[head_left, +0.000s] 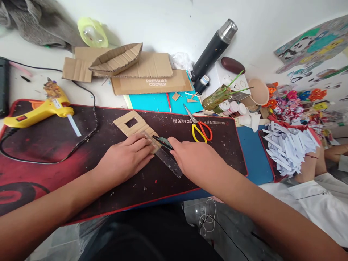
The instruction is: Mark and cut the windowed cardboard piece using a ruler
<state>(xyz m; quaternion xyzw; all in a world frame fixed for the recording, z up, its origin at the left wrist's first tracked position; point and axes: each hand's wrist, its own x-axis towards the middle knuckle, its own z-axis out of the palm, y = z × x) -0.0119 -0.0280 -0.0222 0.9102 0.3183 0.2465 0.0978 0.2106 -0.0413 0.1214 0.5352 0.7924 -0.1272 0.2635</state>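
My left hand (127,159) lies flat with fingers stretched out, pressing a clear plastic ruler (170,162) onto a brown cardboard piece (136,127) that has a square window cut in it. My right hand (197,159) is closed round a dark utility knife (162,142), whose tip rests against the ruler's edge on the cardboard. All of this sits on a black and red desk mat (54,145).
A yellow glue gun (40,110) with its black cord lies at the mat's left. Red-and-yellow scissors (199,128) lie to the right. Cardboard sheets and a cardboard boat (118,59) sit behind, beside a black flask (213,49), paint bottles and a box of white paper strips (288,146).
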